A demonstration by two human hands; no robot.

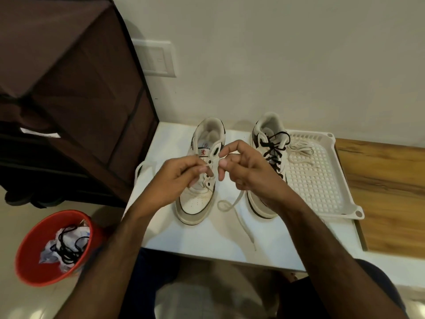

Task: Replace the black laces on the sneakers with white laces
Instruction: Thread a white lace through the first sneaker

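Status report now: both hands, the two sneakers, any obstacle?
Left hand and right hand each pinch the white lace over the left white sneaker. Right white sneaker keeps black laces. Nothing blocks.

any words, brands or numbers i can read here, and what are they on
None can be read.
Tongue label on the left sneaker: a red emblem with small print, too blurred to read.
White tag on the brown fabric cabinet: print too small to read.
Crumpled paper in the red bin: blue marks, unreadable.
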